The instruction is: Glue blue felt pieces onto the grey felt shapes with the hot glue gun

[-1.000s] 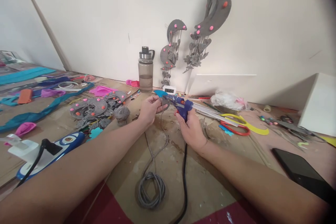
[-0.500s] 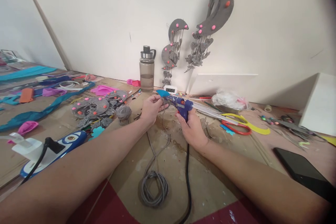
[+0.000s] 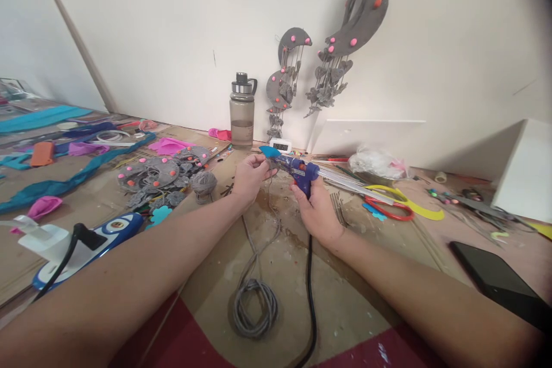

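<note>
My right hand [image 3: 318,210] is wrapped round the grip of a blue glue gun [image 3: 307,171]. A clear glue stick [image 3: 340,177] sticks out of its back end, and its black cable [image 3: 309,299] runs down toward me. My left hand [image 3: 250,179] pinches a small blue piece [image 3: 269,151] that looks like felt, right at the gun's nozzle; the nozzle tip is hidden by it and the fingers. Grey cord [image 3: 276,213] hangs below these fingers and leads to a coil [image 3: 255,309] on the cardboard.
Behind my hands stand a water bottle [image 3: 242,112] and a small white digital clock [image 3: 280,145]. Grey crescent hangings [image 3: 357,34] hang on the wall. Scissors [image 3: 394,207] and a phone [image 3: 495,276] lie right; a yarn ball [image 3: 203,184] and power strip [image 3: 114,236] lie left.
The view has shifted very slightly. Both hands keep their grips, with the glue gun still against the blue piece; no other clear change shows.
</note>
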A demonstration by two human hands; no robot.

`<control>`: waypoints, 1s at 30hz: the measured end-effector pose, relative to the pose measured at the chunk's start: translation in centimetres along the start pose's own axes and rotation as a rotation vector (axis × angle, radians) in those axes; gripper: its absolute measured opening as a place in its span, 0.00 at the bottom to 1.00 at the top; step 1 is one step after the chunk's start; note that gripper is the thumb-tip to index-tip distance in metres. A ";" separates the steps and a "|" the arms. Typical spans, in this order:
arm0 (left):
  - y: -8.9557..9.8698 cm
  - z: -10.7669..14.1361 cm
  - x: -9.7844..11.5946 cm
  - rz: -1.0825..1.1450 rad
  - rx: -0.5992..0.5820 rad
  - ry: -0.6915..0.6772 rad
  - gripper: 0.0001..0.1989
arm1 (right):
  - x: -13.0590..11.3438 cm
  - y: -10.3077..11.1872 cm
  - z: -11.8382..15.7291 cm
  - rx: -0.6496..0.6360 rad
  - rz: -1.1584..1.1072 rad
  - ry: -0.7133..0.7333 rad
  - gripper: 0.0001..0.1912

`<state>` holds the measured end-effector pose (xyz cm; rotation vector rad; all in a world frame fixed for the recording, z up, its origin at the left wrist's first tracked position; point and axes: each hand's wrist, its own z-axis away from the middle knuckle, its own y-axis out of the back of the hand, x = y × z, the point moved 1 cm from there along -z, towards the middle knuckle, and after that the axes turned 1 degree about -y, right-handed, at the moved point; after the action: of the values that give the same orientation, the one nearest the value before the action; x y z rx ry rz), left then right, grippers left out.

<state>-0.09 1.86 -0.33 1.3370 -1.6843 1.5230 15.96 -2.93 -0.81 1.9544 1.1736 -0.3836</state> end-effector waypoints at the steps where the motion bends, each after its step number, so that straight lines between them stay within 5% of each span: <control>1: 0.0 0.0 0.0 0.004 0.002 -0.005 0.06 | 0.0 0.0 0.0 0.004 0.003 0.000 0.18; 30: 0.1 -0.3 0.1 0.018 0.047 -0.040 0.09 | 0.0 0.3 -0.1 0.081 0.029 -0.043 0.18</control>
<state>-0.29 2.09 -0.27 1.3882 -1.6987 1.5656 16.15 -2.97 -0.62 2.0211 1.1160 -0.4624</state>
